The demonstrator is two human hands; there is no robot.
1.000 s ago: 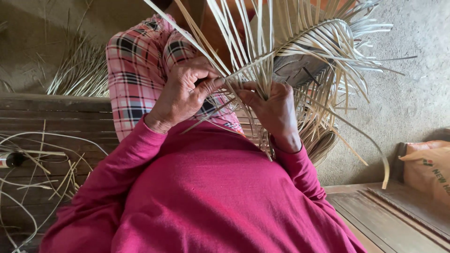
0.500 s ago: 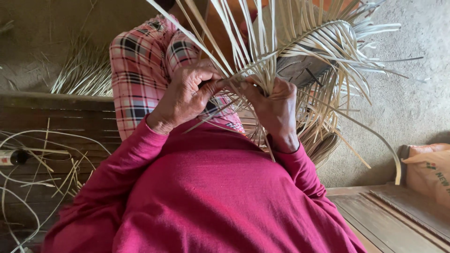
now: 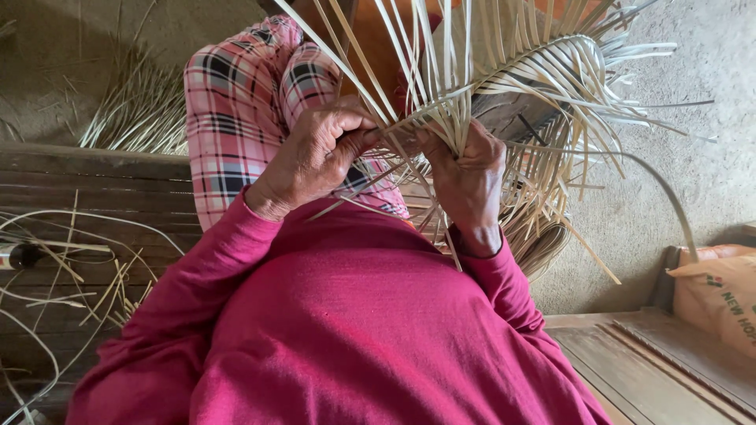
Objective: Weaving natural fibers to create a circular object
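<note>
Weaving pale cane strips at the centre of the frame, over my lap.

My left hand [image 3: 315, 157] pinches one strip [image 3: 358, 75] in a closed grip, seemingly to keep it taut, while my right hand [image 3: 466, 177] clamps the bundled weave [image 3: 512, 79] just beside it. Loose strips [image 3: 55, 260] litter the wooden surface [image 3: 118, 189] at lower left. An orange sack [image 3: 720, 295] with dark lettering sits at right.

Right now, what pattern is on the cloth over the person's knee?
A pink plaid with black and white checks, on the trouser leg; the head view shows it clearly.
</note>
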